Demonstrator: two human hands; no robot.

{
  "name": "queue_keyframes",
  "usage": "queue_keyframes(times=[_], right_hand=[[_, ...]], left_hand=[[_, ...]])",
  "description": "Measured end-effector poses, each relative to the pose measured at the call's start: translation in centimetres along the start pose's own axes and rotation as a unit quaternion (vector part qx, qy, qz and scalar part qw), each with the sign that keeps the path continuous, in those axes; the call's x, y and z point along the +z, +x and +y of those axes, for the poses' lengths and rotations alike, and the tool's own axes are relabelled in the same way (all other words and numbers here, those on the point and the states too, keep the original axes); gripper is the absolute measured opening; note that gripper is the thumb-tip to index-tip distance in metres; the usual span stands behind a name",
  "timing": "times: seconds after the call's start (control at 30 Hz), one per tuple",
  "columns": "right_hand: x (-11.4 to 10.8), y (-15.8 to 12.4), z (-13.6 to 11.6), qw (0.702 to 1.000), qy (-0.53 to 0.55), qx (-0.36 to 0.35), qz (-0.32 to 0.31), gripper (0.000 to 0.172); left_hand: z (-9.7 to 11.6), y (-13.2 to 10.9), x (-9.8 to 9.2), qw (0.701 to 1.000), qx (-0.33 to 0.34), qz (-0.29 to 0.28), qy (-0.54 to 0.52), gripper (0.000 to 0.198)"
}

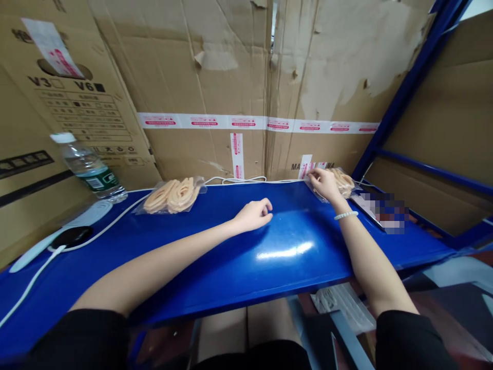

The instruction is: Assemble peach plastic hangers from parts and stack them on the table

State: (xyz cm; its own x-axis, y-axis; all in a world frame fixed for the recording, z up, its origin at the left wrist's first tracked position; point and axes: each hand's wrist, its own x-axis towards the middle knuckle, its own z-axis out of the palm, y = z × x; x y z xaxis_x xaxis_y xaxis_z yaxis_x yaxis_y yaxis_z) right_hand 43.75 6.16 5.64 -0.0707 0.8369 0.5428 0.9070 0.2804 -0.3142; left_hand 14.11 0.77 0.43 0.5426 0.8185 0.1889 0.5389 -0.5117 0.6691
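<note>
My left hand (pixel 253 215) hovers over the middle of the blue tabletop (pixel 231 257), fingers loosely curled and a gap between thumb and fingers. Nothing is in it. Farther back on the right, my right hand (pixel 324 183) bends its fingers over the left part of a clear plastic bag (pixel 344 181) of beige looped strips; the hand hides part of this bag. A second clear bag (pixel 173 195) of the same beige coils lies at the back left, apart from both hands.
A water bottle (pixel 92 172), a pale blue long-handled object (pixel 77 221) and a black round pad (pixel 72 237) with a white cable stand left. A phone-like flat object (pixel 370 210) lies right. Cardboard (pixel 215 77) walls the back; a blue frame post (pixel 408 82) rises right.
</note>
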Motion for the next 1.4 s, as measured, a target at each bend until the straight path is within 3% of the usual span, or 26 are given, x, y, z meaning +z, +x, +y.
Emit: queue_keyframes(times=[0.27,0.43,0.53,0.77,0.87,1.07,1.27,1.4], right_hand=[[-2.2,-1.1,5.5,0.971,-0.14,0.162,0.108,0.032],[-2.3,-2.1,7.7,0.933,-0.169,0.286,0.141,0.052],[-2.1,-2.1,8.5,0.923,-0.149,0.332,0.123,0.056],[-2.9,-0.8,8.8,0.926,-0.063,0.353,0.122,0.035],[-3.3,-0.7,8.8,0.927,-0.001,0.356,0.115,0.021],[-3.0,-0.8,8.7,0.919,0.124,0.357,0.116,0.024],[-3.5,-0.8,7.6,0.908,0.225,0.329,0.131,0.031],[-3.0,-0.5,4.9,0.899,0.323,0.272,0.118,0.037]], left_hand=[[5.7,13.1,7.8,0.967,-0.104,-0.003,-0.233,0.026],[8.7,17.2,10.0,0.917,-0.164,-0.015,-0.363,0.036],[9.5,18.2,10.8,0.884,-0.192,-0.026,-0.424,0.037],[9.1,19.6,11.9,0.833,-0.243,0.0,-0.497,0.037],[8.6,20.3,11.8,0.82,-0.242,0.002,-0.519,0.036],[7.7,20.8,11.4,0.798,-0.216,-0.013,-0.562,0.037],[8.1,19.5,9.8,0.78,-0.208,-0.011,-0.59,0.038],[7.2,17.2,6.8,0.77,-0.191,0.001,-0.609,0.031]])
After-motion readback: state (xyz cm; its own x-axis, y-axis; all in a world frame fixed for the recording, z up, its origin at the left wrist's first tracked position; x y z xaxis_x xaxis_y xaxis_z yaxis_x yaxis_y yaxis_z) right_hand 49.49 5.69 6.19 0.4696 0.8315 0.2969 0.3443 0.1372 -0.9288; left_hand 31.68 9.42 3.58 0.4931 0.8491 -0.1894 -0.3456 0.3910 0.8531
